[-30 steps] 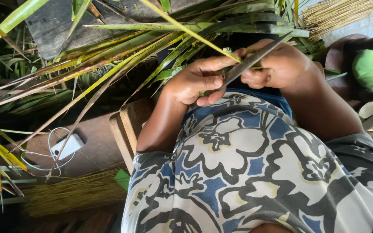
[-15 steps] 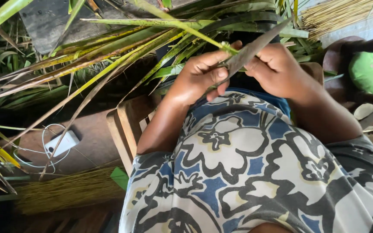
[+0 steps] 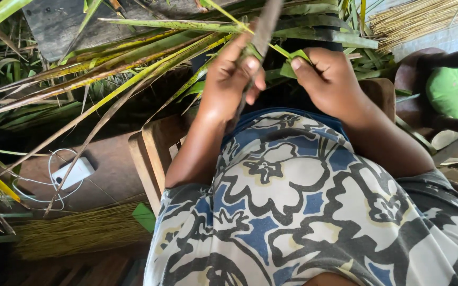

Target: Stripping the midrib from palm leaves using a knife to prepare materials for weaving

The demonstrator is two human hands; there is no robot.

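Head view: knife (image 3: pixel 261 39) stands near-upright in left hand (image 3: pixel 229 85).

Only 1 camera records this moment, worn on the person's head and tilted steeply down over the chest. It sits very close: the patterned shirt (image 3: pixel 314 212) fills the near lower half of the frame. Beyond it, at the middle of the view, come the left hand (image 3: pixel 229 85) and right hand (image 3: pixel 329 82). The far top edge takes in long palm leaves (image 3: pixel 133 58), and the left side reaches down to a white phone (image 3: pixel 72 172) on the floor. No 2nd view overlaps it.
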